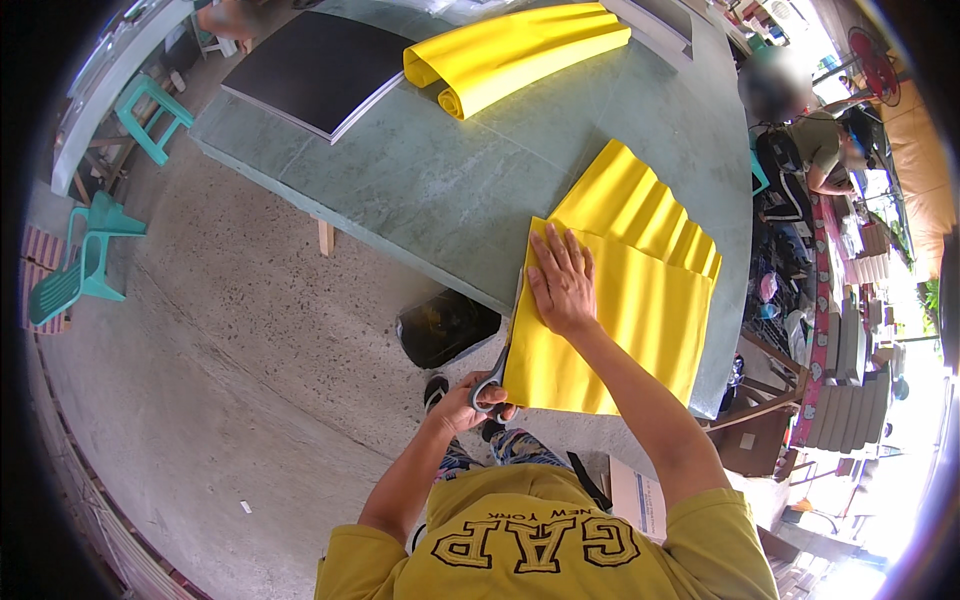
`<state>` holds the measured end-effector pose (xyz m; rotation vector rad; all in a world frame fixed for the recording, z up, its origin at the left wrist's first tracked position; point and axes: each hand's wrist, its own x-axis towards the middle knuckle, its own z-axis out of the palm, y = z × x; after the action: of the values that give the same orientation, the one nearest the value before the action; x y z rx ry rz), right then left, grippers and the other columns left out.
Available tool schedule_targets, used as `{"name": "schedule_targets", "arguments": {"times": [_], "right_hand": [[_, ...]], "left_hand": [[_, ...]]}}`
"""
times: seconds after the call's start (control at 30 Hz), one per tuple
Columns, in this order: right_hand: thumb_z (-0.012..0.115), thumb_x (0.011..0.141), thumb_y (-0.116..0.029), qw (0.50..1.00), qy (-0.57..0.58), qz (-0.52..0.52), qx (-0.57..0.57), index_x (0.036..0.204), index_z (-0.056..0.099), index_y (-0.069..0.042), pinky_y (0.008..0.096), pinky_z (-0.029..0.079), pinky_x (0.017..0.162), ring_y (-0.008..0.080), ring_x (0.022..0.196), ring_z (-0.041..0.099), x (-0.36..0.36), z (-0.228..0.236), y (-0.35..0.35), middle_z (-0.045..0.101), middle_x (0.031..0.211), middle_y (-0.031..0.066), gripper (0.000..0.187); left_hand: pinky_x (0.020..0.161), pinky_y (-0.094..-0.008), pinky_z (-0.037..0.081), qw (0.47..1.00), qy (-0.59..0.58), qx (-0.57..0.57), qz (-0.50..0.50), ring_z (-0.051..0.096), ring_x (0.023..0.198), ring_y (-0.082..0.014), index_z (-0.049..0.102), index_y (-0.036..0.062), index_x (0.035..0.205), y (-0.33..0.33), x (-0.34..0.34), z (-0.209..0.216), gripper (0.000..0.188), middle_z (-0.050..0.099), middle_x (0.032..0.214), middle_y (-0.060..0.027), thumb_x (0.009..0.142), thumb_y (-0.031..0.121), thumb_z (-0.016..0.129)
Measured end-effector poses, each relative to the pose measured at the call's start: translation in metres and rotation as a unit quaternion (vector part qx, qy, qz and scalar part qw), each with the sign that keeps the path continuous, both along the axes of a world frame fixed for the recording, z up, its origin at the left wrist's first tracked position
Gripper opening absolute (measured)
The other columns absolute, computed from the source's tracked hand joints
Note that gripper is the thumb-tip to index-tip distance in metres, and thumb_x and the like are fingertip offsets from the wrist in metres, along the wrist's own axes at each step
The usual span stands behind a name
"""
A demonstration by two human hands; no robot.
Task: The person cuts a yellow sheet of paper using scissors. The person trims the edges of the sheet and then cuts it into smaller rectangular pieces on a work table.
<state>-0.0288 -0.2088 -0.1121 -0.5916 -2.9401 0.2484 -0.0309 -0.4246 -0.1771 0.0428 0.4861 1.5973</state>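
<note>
A yellow sheet [640, 320], wavy and folded over at its far side, lies at the table's near right corner. Its near edge hangs past the table. My right hand [565, 278] presses flat on its left part, fingers stretched out. Lower down to the left, my left hand [470, 405] is closed round the grey handles of a pair of scissors [485, 388]. The scissors point away from me, along the sheet's left edge. Whether the blades touch the sheet cannot be made out.
The green-grey table [440, 190] also carries a rolled yellow sheet [530, 52] and a black-topped stack [315, 70] at the far side. A black container [448, 328] stands below the near edge. Green stools and chairs are left; a person [815, 150] works at the right.
</note>
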Motion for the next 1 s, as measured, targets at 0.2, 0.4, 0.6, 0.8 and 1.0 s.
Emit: {"name": "schedule_targets", "arguments": {"times": [0.2, 0.4, 0.6, 0.8, 1.0], "right_hand": [[0.038, 0.089, -0.034, 1.000, 0.004, 0.014, 0.015, 0.134, 0.035, -0.016, 0.0502, 0.014, 0.106, 0.0329, 0.131, 0.021, 0.002, 0.000, -0.003, 0.029, 0.141, 0.0105, 0.048], [0.039, 0.088, -0.033, 0.998, -0.006, 0.063, 0.011, 0.134, 0.035, -0.016, 0.0498, 0.013, 0.106, 0.0332, 0.131, 0.022, 0.013, 0.004, -0.021, 0.029, 0.141, 0.0102, 0.049], [0.040, 0.088, -0.033, 0.998, -0.004, 0.063, 0.011, 0.134, 0.034, -0.015, 0.0497, 0.014, 0.106, 0.0334, 0.131, 0.022, 0.015, 0.004, -0.020, 0.029, 0.141, 0.0101, 0.050], [0.038, 0.088, -0.034, 0.998, -0.008, 0.055, 0.001, 0.136, 0.032, -0.016, 0.0488, 0.012, 0.106, 0.0327, 0.132, 0.020, 0.014, 0.004, -0.020, 0.027, 0.142, 0.0094, 0.051], [0.040, 0.088, -0.032, 0.998, 0.010, 0.056, 0.000, 0.135, 0.033, -0.014, 0.0495, 0.014, 0.106, 0.0326, 0.131, 0.023, 0.015, 0.004, -0.020, 0.030, 0.141, 0.0092, 0.051]], "left_hand": [[0.060, -0.0292, 0.045, 1.000, -0.022, 0.013, 0.004, 0.057, 0.065, -0.0190, 0.060, -0.0010, 0.093, 0.000, 0.007, 0.005, 0.033, 0.062, 0.080, -0.0129, 0.071, 0.019, 0.074], [0.062, -0.0307, 0.045, 0.997, -0.029, 0.063, 0.042, 0.057, 0.066, -0.0181, 0.060, -0.0009, 0.092, -0.013, 0.041, -0.007, 0.028, 0.062, 0.081, -0.0121, 0.071, 0.013, 0.072], [0.064, -0.0323, 0.046, 0.994, -0.038, 0.057, 0.086, 0.059, 0.068, -0.0199, 0.060, -0.0007, 0.089, 0.001, 0.040, -0.017, 0.026, 0.062, 0.079, -0.0093, 0.070, 0.012, 0.071], [0.064, -0.0316, 0.047, 0.993, -0.054, 0.041, 0.094, 0.060, 0.067, -0.0197, 0.060, -0.0011, 0.090, 0.000, 0.040, -0.018, 0.025, 0.063, 0.080, -0.0089, 0.070, 0.010, 0.071], [0.061, -0.0295, 0.047, 0.993, -0.062, 0.044, 0.096, 0.060, 0.066, -0.0191, 0.059, -0.0020, 0.092, 0.001, 0.042, -0.011, 0.026, 0.063, 0.080, -0.0090, 0.072, 0.010, 0.070]]}}
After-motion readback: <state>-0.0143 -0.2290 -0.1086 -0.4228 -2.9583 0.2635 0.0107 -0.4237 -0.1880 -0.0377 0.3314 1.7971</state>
